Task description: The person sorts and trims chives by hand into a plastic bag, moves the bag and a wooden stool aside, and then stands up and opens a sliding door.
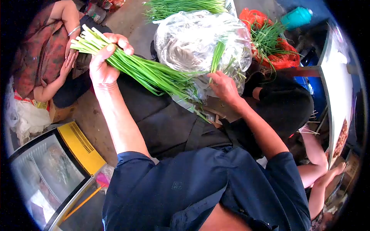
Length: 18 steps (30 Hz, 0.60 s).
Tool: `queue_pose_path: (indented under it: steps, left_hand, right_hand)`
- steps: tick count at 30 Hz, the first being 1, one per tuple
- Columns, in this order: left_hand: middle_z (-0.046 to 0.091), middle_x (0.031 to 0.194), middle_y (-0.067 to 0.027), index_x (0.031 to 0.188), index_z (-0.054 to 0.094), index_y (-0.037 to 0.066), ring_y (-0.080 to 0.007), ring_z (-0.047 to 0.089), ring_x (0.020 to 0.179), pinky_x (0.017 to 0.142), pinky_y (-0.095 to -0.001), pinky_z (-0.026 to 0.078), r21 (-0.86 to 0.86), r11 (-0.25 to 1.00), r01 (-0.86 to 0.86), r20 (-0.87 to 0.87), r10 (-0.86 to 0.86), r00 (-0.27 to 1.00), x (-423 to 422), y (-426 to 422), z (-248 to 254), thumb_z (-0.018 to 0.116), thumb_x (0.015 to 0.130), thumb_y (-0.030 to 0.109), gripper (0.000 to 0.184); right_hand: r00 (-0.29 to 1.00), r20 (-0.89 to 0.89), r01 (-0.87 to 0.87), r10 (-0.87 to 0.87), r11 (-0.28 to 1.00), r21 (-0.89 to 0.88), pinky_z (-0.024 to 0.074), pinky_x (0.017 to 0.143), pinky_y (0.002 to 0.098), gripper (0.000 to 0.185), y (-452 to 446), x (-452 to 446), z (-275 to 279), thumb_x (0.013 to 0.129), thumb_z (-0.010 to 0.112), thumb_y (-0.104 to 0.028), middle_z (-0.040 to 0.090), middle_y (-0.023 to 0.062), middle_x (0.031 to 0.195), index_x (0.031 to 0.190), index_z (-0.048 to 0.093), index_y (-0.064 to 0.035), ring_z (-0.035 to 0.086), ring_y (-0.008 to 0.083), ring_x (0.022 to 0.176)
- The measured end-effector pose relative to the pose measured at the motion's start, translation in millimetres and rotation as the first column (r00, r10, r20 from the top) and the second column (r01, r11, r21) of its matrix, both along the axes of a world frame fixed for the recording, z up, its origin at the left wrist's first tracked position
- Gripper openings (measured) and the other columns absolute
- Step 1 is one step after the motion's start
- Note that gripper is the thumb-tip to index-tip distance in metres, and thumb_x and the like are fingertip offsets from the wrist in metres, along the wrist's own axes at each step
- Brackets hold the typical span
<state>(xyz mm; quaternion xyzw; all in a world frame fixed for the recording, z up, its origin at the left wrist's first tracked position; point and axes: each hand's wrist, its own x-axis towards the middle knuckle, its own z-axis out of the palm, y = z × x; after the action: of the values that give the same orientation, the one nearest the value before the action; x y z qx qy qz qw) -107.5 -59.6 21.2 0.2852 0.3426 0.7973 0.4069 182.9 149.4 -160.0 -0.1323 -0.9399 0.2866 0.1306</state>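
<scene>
My left hand [105,64] is wrapped round a thick bunch of garlic chives [144,73], pale stem ends up and to the left. The green leaves slant down across my lap. My right hand [224,89] pinches a few loose chives [218,54], which point upward in front of a clear plastic bag [175,40]. That bag lies spread and crumpled ahead of me, and the leaf tips of the large bunch reach its near edge. Some short bits of leaf cling to the bag beside my right hand.
More chives [185,8] lie in a white crate at the top. A red bag [283,54] of greens and a teal bottle [296,17] are at upper right. One person [44,50] sits at left; another person's arms [314,154] show at right. A glass-topped cabinet [81,148] stands lower left.
</scene>
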Motion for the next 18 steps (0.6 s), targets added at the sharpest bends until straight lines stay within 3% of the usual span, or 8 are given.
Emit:
queue_pose_path:
  steps: [4,9,11,15,18]
  left_hand:
    - [0.055,0.077,-0.0132,0.094,0.057,0.000,-0.0270,0.055,0.074,0.070,-0.0378,0.047,-0.077,0.997,-0.001,-0.017,-0.001,1.000,3,6,-3,0.062,0.080,0.006,0.017]
    - [0.056,0.077,-0.0112,0.095,0.058,-0.001,-0.0235,0.056,0.072,0.066,-0.0356,0.047,-0.187,0.982,-0.034,-0.012,0.033,0.999,7,15,-7,0.064,0.080,0.003,0.016]
    - [0.053,0.075,-0.0086,0.096,0.058,0.001,-0.0207,0.050,0.069,0.065,-0.0341,0.043,-0.227,0.970,-0.083,-0.050,0.073,0.996,13,20,-7,0.068,0.080,0.010,0.021]
    - [0.057,0.075,-0.0083,0.098,0.059,-0.002,-0.0200,0.055,0.068,0.065,-0.0326,0.046,-0.354,0.930,-0.097,-0.116,0.060,0.991,23,31,-11,0.068,0.080,0.007,0.023]
    - [0.061,0.076,-0.0079,0.096,0.060,-0.002,-0.0191,0.060,0.066,0.064,-0.0323,0.051,-0.415,0.907,-0.077,-0.099,0.039,0.994,42,48,-13,0.070,0.077,0.002,0.022]
  right_hand:
    - [1.000,-0.022,-0.020,0.019,0.997,-0.070,0.0484,0.065,0.0456,0.018,-9,-1,2,0.078,0.061,-0.012,0.056,0.0139,0.088,0.096,0.061,-0.0078,0.059,0.0365,0.079]
    - [0.995,-0.089,-0.038,0.038,0.999,0.005,0.0476,0.059,0.0442,0.004,-10,-7,0,0.080,0.059,-0.010,0.054,0.0113,0.082,0.081,0.056,-0.0071,0.059,0.0347,0.072]
    - [0.995,-0.100,-0.030,0.027,0.999,-0.027,0.0478,0.059,0.0432,0.004,-10,-6,8,0.080,0.060,-0.010,0.054,0.0113,0.081,0.081,0.057,-0.0068,0.059,0.0344,0.070]
    - [0.985,-0.171,-0.003,0.000,1.000,-0.013,0.0491,0.060,0.0384,0.005,-12,-10,30,0.078,0.066,-0.008,0.056,0.0103,0.077,0.080,0.062,-0.0053,0.060,0.0314,0.068]
    - [0.987,-0.151,-0.050,0.052,0.999,0.015,0.0497,0.060,0.0349,0.007,-13,-18,85,0.077,0.069,-0.005,0.058,0.0094,0.077,0.082,0.064,-0.0028,0.061,0.0279,0.067]
